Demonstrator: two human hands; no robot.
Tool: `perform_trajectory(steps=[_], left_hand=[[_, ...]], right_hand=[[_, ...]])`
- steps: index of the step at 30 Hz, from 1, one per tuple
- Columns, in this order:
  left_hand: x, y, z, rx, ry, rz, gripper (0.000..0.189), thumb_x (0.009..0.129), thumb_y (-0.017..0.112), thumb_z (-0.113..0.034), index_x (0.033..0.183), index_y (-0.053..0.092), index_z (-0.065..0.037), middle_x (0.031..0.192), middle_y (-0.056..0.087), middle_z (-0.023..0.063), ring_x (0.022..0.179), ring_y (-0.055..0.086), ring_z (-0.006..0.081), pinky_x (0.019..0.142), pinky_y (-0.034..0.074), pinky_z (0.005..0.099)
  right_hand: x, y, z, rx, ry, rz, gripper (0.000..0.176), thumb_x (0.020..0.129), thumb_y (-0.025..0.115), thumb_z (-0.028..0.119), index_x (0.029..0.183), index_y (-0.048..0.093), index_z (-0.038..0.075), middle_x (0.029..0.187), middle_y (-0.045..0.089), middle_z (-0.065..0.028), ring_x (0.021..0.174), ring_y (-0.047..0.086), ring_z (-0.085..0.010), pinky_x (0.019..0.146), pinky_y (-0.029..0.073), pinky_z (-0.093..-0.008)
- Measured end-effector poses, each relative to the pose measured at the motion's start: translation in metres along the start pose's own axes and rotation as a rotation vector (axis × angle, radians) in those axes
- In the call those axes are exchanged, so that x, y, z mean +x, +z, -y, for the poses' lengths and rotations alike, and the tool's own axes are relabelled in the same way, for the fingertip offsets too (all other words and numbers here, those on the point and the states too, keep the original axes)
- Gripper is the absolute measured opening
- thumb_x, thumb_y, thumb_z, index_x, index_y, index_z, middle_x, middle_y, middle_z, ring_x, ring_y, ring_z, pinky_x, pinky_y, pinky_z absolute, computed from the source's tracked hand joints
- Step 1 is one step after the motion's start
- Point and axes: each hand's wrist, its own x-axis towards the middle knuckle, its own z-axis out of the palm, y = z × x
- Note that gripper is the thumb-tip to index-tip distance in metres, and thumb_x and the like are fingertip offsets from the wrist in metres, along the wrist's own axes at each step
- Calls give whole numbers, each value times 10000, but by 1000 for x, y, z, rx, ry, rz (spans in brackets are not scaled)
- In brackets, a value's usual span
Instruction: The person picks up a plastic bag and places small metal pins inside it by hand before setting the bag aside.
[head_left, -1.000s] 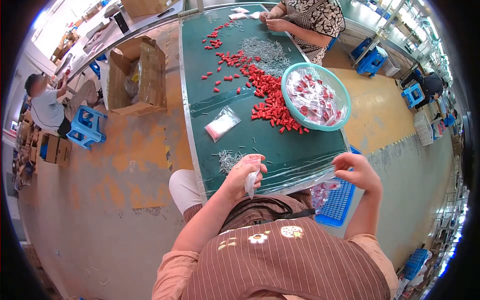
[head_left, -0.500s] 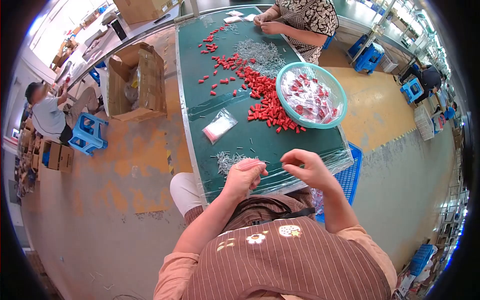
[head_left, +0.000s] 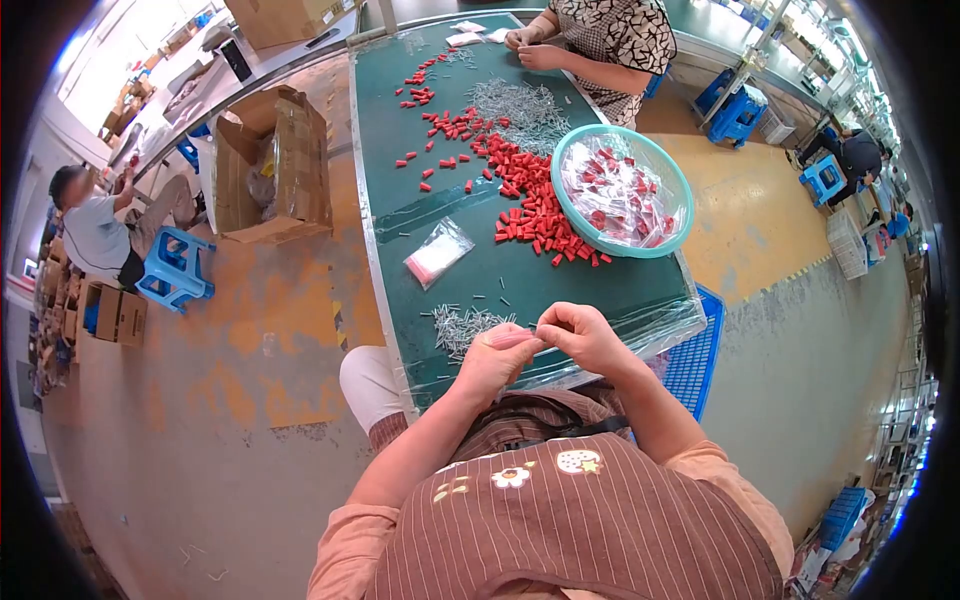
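Note:
Over the near end of the green table, my left hand (head_left: 493,362) is closed around a small clear plastic bag with a pinkish look (head_left: 512,340). The fingertips of my right hand (head_left: 575,335) are pinched together at the bag's right end; whatever lies between them is too small to name. A pile of grey metal pins (head_left: 455,328) lies just beyond my left hand. Farther off are a flat bag with pink and white contents (head_left: 440,252), a heap of red caps (head_left: 545,215) and a teal basin (head_left: 685,205) full of bagged red pieces.
Across the table (head_left: 400,130), a person's hands (head_left: 540,50) work near white packets (head_left: 465,38). More pins (head_left: 520,115) lie mid-table. A blue crate (head_left: 705,350) stands by the right edge. Left are a cardboard box (head_left: 305,165), a blue stool (head_left: 175,265) and a seated person (head_left: 95,235).
My right hand has moved left and its fingertips now meet the bag's end. My left hand has shifted slightly right and turned, still holding the bag.

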Motion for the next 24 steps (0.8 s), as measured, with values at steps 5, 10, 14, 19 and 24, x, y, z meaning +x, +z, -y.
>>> perform_trajectory(steps=[5,10,14,19,24], left_hand=[[0,-5,2,-134,54,10,151,918,703,-179,1010,664,-67,753,554,-45,560,437,34,455,284,203],[2,-4,4,-113,115,-90,164,936,681,-194,1035,678,-63,756,551,-48,549,423,35,455,281,200],[1,-7,1,-148,86,-56,151,931,688,-180,1032,683,-68,752,572,-45,575,446,43,472,308,200],[10,-22,-6,261,462,-147,188,899,715,-140,1058,701,-41,843,689,17,736,597,90,643,479,234],[0,-20,-27,654,339,-65,139,870,714,-117,963,734,-16,862,711,35,797,616,81,726,499,250]], right_hand=[[3,-8,5,-74,1,-43,129,927,644,103,929,644,-26,772,620,-21,722,543,-84,654,460,-262],[7,1,-1,33,-97,-83,126,919,651,110,918,641,-16,762,621,-26,708,552,-98,651,467,-270],[7,4,-8,-69,-29,-23,146,907,667,130,916,645,-14,779,638,-37,726,572,-111,670,481,-288],[4,-5,20,-442,-15,48,138,861,681,115,906,656,-12,779,671,-97,731,634,-167,684,503,-319],[10,-5,25,-345,-32,100,140,851,676,119,914,668,-7,795,683,-118,739,652,-191,692,512,-326]])
